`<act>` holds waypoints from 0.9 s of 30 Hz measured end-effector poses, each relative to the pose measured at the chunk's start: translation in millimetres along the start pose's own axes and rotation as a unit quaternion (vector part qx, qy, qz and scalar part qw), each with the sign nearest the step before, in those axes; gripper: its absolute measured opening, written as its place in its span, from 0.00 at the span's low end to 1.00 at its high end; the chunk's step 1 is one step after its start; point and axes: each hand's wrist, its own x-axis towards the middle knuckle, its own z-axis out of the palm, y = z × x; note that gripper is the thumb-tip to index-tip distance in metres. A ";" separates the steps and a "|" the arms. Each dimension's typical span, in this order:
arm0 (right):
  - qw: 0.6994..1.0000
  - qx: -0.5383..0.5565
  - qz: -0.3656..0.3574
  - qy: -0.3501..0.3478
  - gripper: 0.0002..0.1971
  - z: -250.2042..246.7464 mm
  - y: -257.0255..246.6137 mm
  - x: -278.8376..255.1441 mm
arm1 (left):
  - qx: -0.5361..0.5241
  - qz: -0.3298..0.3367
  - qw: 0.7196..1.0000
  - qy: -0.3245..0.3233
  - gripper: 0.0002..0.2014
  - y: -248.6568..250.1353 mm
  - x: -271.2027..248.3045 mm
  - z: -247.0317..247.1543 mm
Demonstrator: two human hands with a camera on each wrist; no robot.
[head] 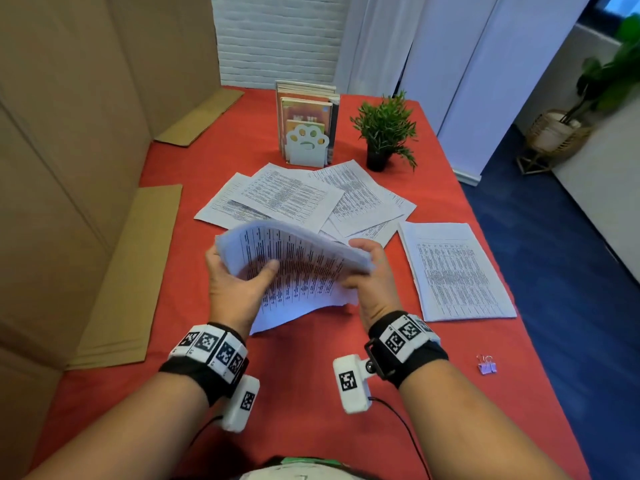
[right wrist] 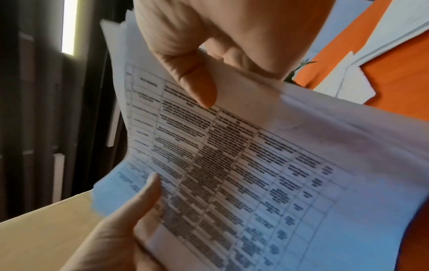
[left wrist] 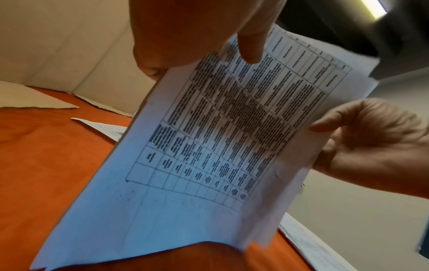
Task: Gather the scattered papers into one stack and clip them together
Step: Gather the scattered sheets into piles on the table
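Two hands hold a bundle of printed sheets above the red desk, at about the centre of the head view. The left hand grips the bundle's left edge, thumb laid across the printed face and fingers behind it. The right hand clasps the right edge, fingers curled over the top and thumb on the near side. The bundle bows upward between them, and its lower edge hangs down toward the desk; whether it touches the cloth cannot be told.

At 12 o'clock from the bundle, loose papers lie fanned and overlapping on the desk. At 3 o'clock a separate flat sheaf lies on its own near the desk's right edge. At 4 o'clock, well apart from the hands, a small lilac binder clip rests on the cloth.

Farther back at 12 o'clock stands a white paw-shaped bookend with books behind it, and at 1 o'clock a potted plant. Cardboard panels rise along the 9 o'clock side.
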 end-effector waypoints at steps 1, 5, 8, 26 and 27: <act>1.000 -0.007 -0.002 -0.009 0.30 2.2 -0.7 0.0 | 0.006 -0.002 1.000 0.010 0.32 -1.6 2.4 -0.6; 1.000 -0.010 0.023 -0.007 0.30 4.3 0.9 0.5 | 0.025 -0.052 0.998 0.024 0.34 -10.6 6.4 -5.9; 0.999 -0.006 0.050 0.011 0.30 -0.6 8.6 0.9 | 0.037 -0.082 0.996 0.015 0.34 -20.0 4.0 -8.4; 1.000 -0.003 0.007 -0.030 0.22 -7.5 1.2 -7.2 | 0.012 0.175 0.982 0.065 0.13 22.0 3.2 5.6; 0.999 0.000 -0.013 -0.029 0.25 -7.9 -1.8 -7.5 | 0.021 0.182 0.982 0.050 0.14 19.5 2.4 2.8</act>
